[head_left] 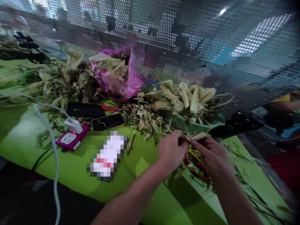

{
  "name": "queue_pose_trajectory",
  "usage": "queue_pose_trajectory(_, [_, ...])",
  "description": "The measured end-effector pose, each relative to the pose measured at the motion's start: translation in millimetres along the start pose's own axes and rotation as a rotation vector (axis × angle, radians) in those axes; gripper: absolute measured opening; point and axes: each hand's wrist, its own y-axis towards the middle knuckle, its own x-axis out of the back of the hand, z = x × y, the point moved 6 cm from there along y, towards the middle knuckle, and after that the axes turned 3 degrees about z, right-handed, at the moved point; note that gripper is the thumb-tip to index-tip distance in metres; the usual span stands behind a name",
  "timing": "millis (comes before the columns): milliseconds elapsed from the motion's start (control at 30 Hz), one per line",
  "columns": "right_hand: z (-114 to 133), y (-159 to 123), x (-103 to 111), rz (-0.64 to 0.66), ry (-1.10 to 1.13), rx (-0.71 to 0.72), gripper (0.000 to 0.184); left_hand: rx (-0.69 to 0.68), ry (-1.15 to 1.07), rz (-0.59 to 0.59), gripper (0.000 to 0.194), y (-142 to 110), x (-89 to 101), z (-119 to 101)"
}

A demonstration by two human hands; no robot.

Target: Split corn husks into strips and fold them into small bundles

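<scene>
at four o'clock in the view, the right hand (pixel 214 154) pinches a pale strip of husk (pixel 200 136) between thumb and fingers. the left hand (pixel 172 150), toward five o'clock, has its fingertips curled in and closed on the strip's near end, so the two hands almost meet over the green table (pixel 140 153). just under them, at four o'clock, lie red and yellow handles (pixel 195 154), partly hidden by the right hand. between three and four o'clock a green basket (pixel 182 124) bears dry husks (pixel 194 97). a pink plastic bag (pixel 134 78), stuffed with more husks, stands at ten o'clock. at nine o'clock lies a black device (pixel 82 109) and, between eight and nine, a purple power strip (pixel 69 139) with a white charger (pixel 74 125) plugged in.
</scene>
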Motion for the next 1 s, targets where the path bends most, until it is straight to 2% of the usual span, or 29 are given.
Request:
queue_pose_trajectory(267, [-2.2, -0.9, -0.5, -0.028, 0.067, -0.023, 0.029, -0.071, 0.053, -0.044, 0.005, 0.4, 3.5, -4.7])
queue_pose_trajectory(567, [5.0, -4.1, -5.9, 0.015, 0.025, 0.011, 0.025, -0.033, -0.081, 0.036, 0.005, 3.4, -7.9, 5.4])
queue_pose_trajectory(767, [5.6, -6.4, -1.3, -0.032, 0.011, 0.017, 0.023, -0.027, -0.099, 0.075, 0.005, 3.0, -9.4, 5.1])
queue_pose_trajectory(1000, [5.4, -8.1, -0.4, -0.011, 0.013, 0.047, 0.027, -0.014, -0.146, 0.115, 0.006, 2.2, -12.6, 5.4])
